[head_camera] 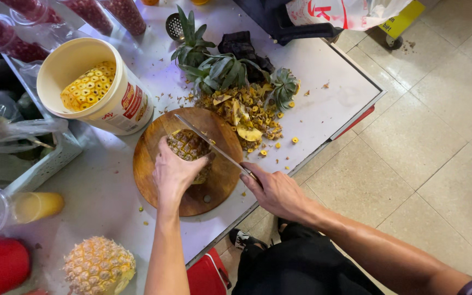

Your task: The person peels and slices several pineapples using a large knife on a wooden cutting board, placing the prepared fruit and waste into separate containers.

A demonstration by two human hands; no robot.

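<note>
Cutting board [192, 191]: round, wooden, lying near the front edge of the desk [99, 196]; the landmark for the rest.
Pineapple [188, 146]: partly peeled, resting on the board near its far side.
Left hand [173, 172]: on the board, fingers clenched around the pineapple's near side.
Right hand [274, 192]: just off the board's right edge, fingers wrapped tight on the knife handle.
Knife [208, 143]: long blade slanting across the board's far right part, touching the pineapple.
Peel scraps [247, 114]: heaped just beyond the board to the right, with green crowns [219, 68] behind them.
Bucket [121, 104]: cream plastic, left of and beyond the board, peeled pineapples inside.
Whole pineapple [98, 265]: nearer than the board, to its left.
Desk: pale top, littered with crumbs.
Floor [432, 136]: beige tiles, right of the board.
</note>
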